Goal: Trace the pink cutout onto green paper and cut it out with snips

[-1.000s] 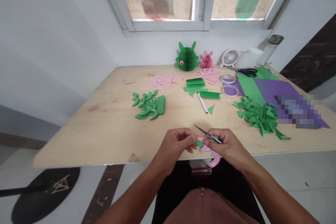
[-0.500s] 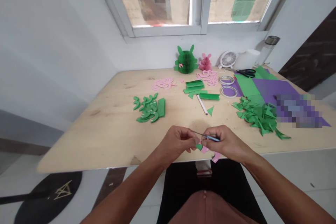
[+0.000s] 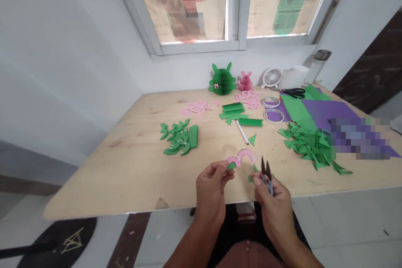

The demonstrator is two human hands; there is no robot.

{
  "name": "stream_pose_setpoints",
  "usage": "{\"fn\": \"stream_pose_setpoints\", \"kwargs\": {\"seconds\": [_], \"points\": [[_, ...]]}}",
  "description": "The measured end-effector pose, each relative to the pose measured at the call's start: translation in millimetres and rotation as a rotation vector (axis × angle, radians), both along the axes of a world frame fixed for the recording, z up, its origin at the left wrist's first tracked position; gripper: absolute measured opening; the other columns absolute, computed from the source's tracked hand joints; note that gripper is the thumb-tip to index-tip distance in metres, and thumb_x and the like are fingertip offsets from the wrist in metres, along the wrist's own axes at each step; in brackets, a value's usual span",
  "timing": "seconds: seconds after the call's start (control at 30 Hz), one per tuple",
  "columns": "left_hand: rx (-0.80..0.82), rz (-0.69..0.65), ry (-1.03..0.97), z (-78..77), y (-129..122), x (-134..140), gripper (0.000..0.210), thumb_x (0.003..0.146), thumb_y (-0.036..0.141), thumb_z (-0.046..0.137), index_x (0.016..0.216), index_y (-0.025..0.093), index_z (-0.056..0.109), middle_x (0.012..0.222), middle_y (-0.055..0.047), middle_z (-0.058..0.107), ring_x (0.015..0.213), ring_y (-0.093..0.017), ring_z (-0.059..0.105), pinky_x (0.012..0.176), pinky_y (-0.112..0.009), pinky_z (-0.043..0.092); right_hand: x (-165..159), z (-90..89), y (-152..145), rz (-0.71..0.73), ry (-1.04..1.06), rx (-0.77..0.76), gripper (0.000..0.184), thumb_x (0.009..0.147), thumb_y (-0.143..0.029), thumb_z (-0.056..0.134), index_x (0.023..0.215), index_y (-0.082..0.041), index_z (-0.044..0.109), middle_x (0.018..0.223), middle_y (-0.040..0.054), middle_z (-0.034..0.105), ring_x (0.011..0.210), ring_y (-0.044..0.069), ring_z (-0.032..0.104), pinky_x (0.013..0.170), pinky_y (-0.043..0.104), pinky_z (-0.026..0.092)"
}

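Note:
My left hand (image 3: 213, 186) pinches one end of a curved pink paper cutout (image 3: 246, 153), with a bit of green paper (image 3: 231, 165) showing at the fingertips. The cutout's looped end points up and right, over the table. In my right hand (image 3: 272, 203) are small thread snips (image 3: 266, 171) with blue handles, their dark blades pointing up and slightly apart. A few green paper scraps (image 3: 255, 169) show by my right fingertips; whether the fingers touch them I cannot tell.
Green cut pieces (image 3: 179, 138) lie left, beside pink offcuts (image 3: 196, 107). A white marker (image 3: 241, 132), folded green strips (image 3: 233, 108) and tape rolls (image 3: 273, 116) are mid-table. A green scrap pile (image 3: 309, 142) lies right, near black scissors (image 3: 294, 92). Paper figures (image 3: 222, 81) stand behind.
My hands have moved apart. The snips have turned from lying sideways at the paper to pointing upward, and the pink cutout is now raised in my left hand, away from my right.

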State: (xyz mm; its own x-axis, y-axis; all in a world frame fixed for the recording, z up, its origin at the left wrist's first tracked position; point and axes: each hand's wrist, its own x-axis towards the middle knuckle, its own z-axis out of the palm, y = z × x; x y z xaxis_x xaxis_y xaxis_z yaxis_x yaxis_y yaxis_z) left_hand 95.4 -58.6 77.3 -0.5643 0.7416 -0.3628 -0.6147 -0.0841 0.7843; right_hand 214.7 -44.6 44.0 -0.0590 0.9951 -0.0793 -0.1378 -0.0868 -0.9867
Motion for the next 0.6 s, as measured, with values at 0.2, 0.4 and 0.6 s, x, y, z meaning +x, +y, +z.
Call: {"fn": "stream_pose_setpoints", "kwargs": {"seconds": [0.2,0.4,0.6], "points": [[0.053,0.078,-0.034,-2.5,-0.8,16.5,0.014,0.060,0.022,0.077,0.065,0.013,0.069,0.066,-0.001,0.066,0.060,-0.009,0.059,0.064,-0.021,0.050,-25.1,9.1,5.6,-0.042,0.020,-0.070,0.029,0.070,-0.040,0.072,0.085,-0.015,0.071,0.054,-0.0046,0.045,0.046,0.009,0.032,0.042,0.022,0.022],[0.089,0.108,-0.082,-7.7,-2.1,24.5,0.016,0.058,0.023,0.080,0.062,0.012,0.068,0.068,-0.002,0.065,0.062,-0.010,0.059,0.065,-0.022,0.051,-33.2,9.8,10.3,-0.067,0.092,-0.051,0.026,0.070,-0.039,0.072,0.070,-0.015,0.063,0.053,-0.0065,0.040,0.046,0.007,0.027,0.041,0.020,0.018],[0.062,0.046,-0.071,-12.3,-3.6,23.0,0.017,0.060,0.026,0.079,0.064,0.014,0.067,0.067,-0.001,0.064,0.062,-0.011,0.059,0.063,-0.023,0.050,-29.9,5.1,14.5,-0.013,0.049,-0.025,0.023,0.074,-0.036,0.068,0.067,-0.015,0.061,0.053,-0.0064,0.038,0.049,0.008,0.026,0.043,0.021,0.020]]}}
